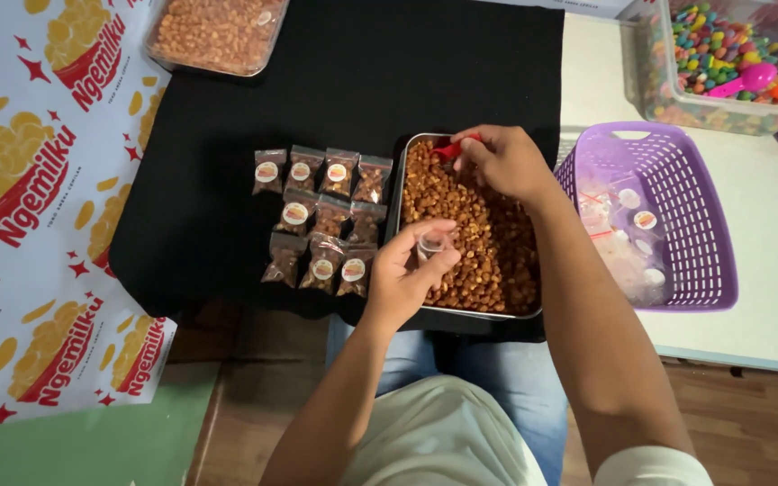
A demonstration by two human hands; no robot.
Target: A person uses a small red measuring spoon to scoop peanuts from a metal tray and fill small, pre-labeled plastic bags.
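Head view, left hand (407, 274) pinching clear pouch (431, 243), right hand (502, 162) gripping red scoop (450, 148), metal tray (395, 202)

A low pale table (767, 270) carries everything, and a black cloth (227, 117) covers most of its middle and left part. On the cloth sits a rectangular metal tray (395, 209) filled with brown crunchy snack pieces, and just to its left lie small clear sealed packets (321, 220) of the same snack in three rough rows (each with a round label). At the cloth's far edge stands a clear plastic container (216, 36) of brown snacks. On the bare tabletop to the right rest a purple plastic basket (677, 225) holding clear bags and a clear tub (718, 67) of multicoloured sweets. A white printed sheet (29, 207) lies at the left.
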